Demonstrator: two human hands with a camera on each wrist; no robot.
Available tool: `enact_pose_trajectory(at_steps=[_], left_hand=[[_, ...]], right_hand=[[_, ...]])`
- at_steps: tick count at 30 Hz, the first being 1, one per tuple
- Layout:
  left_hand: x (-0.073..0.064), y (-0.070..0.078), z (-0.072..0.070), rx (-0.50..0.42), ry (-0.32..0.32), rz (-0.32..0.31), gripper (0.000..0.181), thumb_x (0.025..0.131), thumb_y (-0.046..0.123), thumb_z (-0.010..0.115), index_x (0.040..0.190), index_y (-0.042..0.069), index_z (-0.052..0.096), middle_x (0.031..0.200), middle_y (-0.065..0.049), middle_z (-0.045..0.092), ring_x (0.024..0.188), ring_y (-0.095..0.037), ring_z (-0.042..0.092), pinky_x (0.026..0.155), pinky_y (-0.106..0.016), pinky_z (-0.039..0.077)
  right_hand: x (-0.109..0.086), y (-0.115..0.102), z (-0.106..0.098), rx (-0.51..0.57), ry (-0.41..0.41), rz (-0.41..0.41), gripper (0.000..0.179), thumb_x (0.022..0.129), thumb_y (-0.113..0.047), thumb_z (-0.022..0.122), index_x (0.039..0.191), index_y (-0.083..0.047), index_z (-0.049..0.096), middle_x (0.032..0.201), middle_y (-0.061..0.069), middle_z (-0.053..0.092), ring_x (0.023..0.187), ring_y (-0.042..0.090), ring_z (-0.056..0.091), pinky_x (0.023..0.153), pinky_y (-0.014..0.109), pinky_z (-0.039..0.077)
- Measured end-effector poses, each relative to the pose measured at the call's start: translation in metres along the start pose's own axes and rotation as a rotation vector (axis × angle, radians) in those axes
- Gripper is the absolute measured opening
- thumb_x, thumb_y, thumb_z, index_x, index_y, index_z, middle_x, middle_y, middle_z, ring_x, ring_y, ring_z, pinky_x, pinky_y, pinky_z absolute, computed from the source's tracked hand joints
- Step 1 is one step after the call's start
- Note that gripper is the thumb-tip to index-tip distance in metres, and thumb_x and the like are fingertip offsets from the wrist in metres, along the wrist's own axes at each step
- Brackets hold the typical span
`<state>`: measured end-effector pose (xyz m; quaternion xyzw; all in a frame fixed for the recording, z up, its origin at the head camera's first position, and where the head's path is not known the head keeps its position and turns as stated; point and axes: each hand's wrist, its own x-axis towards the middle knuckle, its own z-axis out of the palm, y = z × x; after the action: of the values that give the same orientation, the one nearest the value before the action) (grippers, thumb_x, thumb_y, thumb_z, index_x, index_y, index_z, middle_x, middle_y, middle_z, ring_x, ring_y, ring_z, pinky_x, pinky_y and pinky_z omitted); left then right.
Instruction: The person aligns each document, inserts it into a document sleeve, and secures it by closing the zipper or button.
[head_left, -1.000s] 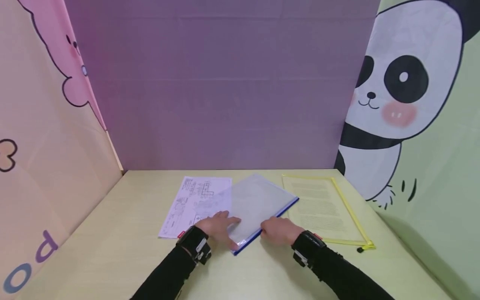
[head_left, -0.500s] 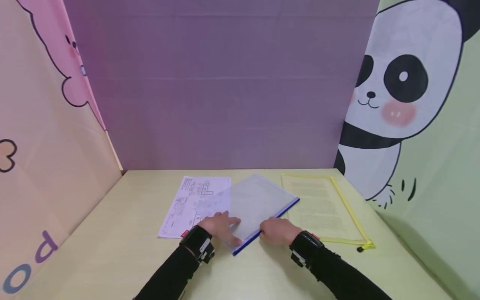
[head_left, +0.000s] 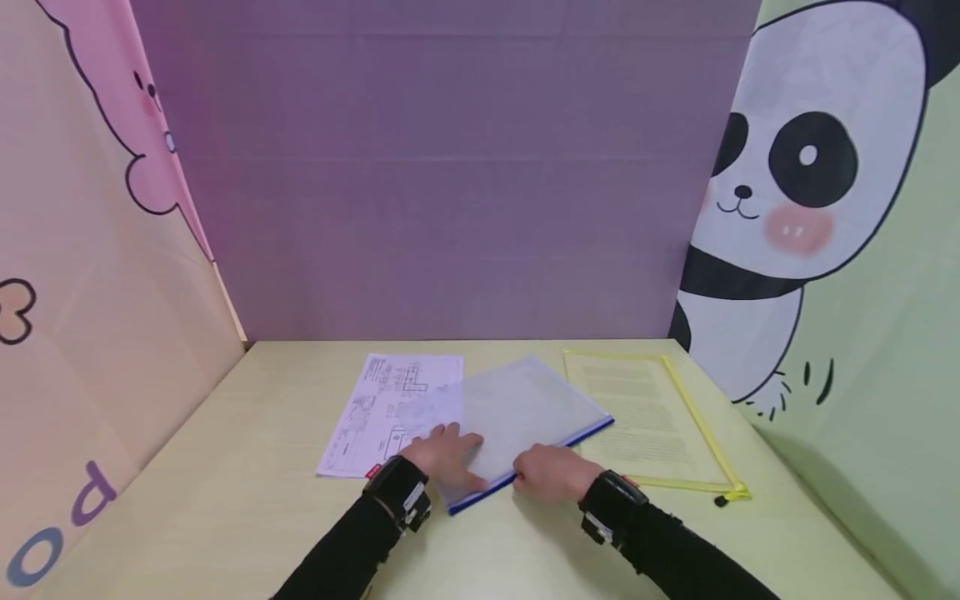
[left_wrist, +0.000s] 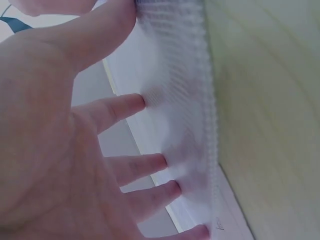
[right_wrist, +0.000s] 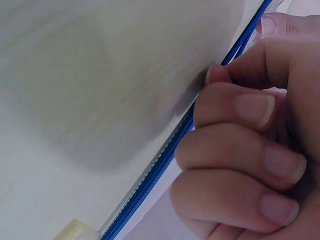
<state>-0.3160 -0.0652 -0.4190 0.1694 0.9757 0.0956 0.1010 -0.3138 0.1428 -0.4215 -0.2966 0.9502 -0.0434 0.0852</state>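
A see-through mesh zip pouch (head_left: 528,396) lies slantwise on the table, a blue zipper (head_left: 588,432) along its near edge. My left hand (head_left: 446,454) presses on the pouch near its lower left corner; in the left wrist view the fingers are spread and their tips (left_wrist: 135,101) touch the mesh. At the blue edge, my right hand (head_left: 553,472) pinches the zipper between thumb and forefinger, the other fingers curled in. The right wrist view shows the zipper (right_wrist: 150,175) as one band below the hand and two strands above it. The pinched part is hidden.
A white sheet with printed drawings (head_left: 360,425) lies at left, partly under the pouch. At right is a yellow-edged zip pouch (head_left: 637,408) with a printed page inside and a black-tipped pull (head_left: 721,500). A purple panel (head_left: 465,183) stands behind the table (head_left: 225,500).
The blue-edged pouch has turned clockwise: its right corner has come nearer and rightward, its lower corner leftward. My right hand has shifted slightly left and nearer. The left hand stays on the mesh.
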Motion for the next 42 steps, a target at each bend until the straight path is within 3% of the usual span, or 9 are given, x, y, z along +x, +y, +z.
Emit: enact_pose_trajectory(at_steps=[21,42], left_hand=[[0.0,0.001,-0.004,-0.045,-0.029,-0.035,0.075,0.083,0.058,0.077,0.146,0.026,0.055,0.142,-0.01,0.053,0.13,-0.032,0.048,0.102,-0.056,0.044],[0.001,0.0,-0.004,-0.043,-0.038,0.002,0.076,0.083,0.058,0.077,0.148,0.024,0.054,0.14,-0.01,0.054,0.127,-0.032,0.049,0.102,-0.055,0.045]], right_hand=[[-0.001,0.026,0.0,-0.061,0.036,0.092,0.019,0.095,-0.021,0.065,0.078,-0.013,0.061,0.075,-0.002,0.055,0.069,0.016,0.05,0.067,0.037,0.046],[-0.009,0.058,-0.009,-0.001,0.031,0.151,0.014,0.095,-0.015,0.063,0.082,-0.01,0.061,0.078,0.002,0.056,0.073,0.02,0.05,0.07,0.042,0.045]])
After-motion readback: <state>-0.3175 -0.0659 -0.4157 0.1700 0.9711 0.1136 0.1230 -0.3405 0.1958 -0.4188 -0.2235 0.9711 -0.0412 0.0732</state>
